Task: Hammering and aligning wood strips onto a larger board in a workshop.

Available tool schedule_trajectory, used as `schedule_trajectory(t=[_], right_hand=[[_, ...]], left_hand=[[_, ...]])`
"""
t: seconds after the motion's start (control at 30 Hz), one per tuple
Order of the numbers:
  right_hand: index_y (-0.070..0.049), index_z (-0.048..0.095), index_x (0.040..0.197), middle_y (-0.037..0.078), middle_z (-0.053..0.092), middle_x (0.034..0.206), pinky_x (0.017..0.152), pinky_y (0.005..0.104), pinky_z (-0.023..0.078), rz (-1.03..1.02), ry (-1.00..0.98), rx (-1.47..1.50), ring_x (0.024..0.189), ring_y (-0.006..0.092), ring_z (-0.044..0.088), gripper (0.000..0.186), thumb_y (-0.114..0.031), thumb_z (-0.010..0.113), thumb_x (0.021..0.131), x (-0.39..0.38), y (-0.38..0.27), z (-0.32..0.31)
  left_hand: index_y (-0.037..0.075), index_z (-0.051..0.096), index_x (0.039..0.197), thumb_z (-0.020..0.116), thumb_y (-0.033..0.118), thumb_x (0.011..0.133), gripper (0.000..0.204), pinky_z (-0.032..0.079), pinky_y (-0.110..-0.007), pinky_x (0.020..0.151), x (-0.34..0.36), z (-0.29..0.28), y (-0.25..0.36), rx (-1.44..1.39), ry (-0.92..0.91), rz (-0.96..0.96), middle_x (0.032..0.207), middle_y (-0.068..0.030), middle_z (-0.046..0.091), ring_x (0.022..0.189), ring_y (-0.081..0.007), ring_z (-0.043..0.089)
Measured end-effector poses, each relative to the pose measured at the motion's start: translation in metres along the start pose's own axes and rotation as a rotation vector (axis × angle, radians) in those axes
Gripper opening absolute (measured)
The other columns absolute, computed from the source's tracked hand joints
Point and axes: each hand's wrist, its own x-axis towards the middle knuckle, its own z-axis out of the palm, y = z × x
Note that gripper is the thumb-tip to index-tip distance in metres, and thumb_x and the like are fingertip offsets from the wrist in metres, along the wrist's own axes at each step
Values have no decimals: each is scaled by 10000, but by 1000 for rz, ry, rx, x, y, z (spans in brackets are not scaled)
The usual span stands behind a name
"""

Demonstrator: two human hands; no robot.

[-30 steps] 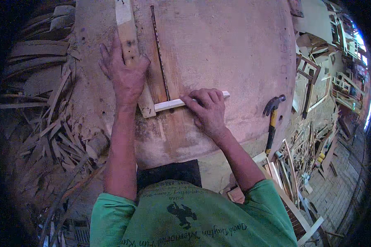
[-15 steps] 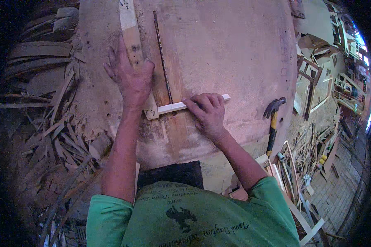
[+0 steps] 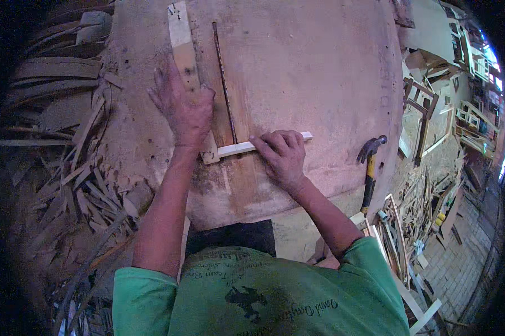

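Note:
My left hand (image 3: 186,112) lies across a narrow wooden board (image 3: 183,56), fingers stretched out and spread and the thumb by its right side. The board's near end has a small hole and sits just below my left wrist. A slim pale wooden stick (image 3: 235,149) lies crosswise, its left end against the board's near end. The fingers of my right hand (image 3: 284,159) are closed over the stick toward its right end, which pokes out past them. A long thin dark line or strip (image 3: 224,78), rod or slot I cannot tell, runs up from the stick.
A claw hammer (image 3: 370,168) with a yellow and black handle rests at the right edge of the worn worktable (image 3: 319,73). Stacked offcuts (image 3: 62,70) crowd the left side. Wood scraps (image 3: 420,196) and frames lie on the right, beside a paved floor (image 3: 459,280).

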Motion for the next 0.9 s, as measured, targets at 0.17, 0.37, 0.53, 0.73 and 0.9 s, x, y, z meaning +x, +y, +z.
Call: schedule_trajectory(t=[0.17,0.37,0.53,0.73,0.9], right_hand=[[-196,718,1243,4,654,1069,872,439,457,-51,8,-15,1006,243,607,480,-164,705,764,6,2,-9],[-191,694,1287,65,659,1066,893,440,505,225,-294,92,1030,298,629,490,-103,706,805,39,19,-64],[-182,658,1345,114,648,1088,907,455,504,330,-23,46,1052,324,619,560,-48,696,803,121,49,-52],[-223,640,1365,86,638,1194,1021,499,421,50,70,-30,1127,323,573,659,-43,726,737,199,68,-10],[-230,686,1306,47,644,1184,1043,447,396,-31,45,-36,1148,290,561,646,13,693,708,217,74,1]], left_hand=[[37,292,1592,714,280,748,974,53,-622,1252,-3,-1,1,-18,16,12,1598,-223,383,1541,-417,240],[17,267,1592,706,284,753,984,62,-614,1255,3,-6,6,34,50,26,1599,-253,351,1544,-409,229],[20,269,1591,696,286,775,959,71,-607,1261,5,-13,12,57,-65,-30,1591,-236,367,1541,-403,236],[19,248,1596,690,284,787,958,75,-615,1259,3,-10,11,78,-49,-20,1592,-228,367,1541,-404,234],[14,251,1592,688,275,782,956,72,-620,1258,2,-8,9,80,-14,21,1592,-244,356,1536,-409,243]])
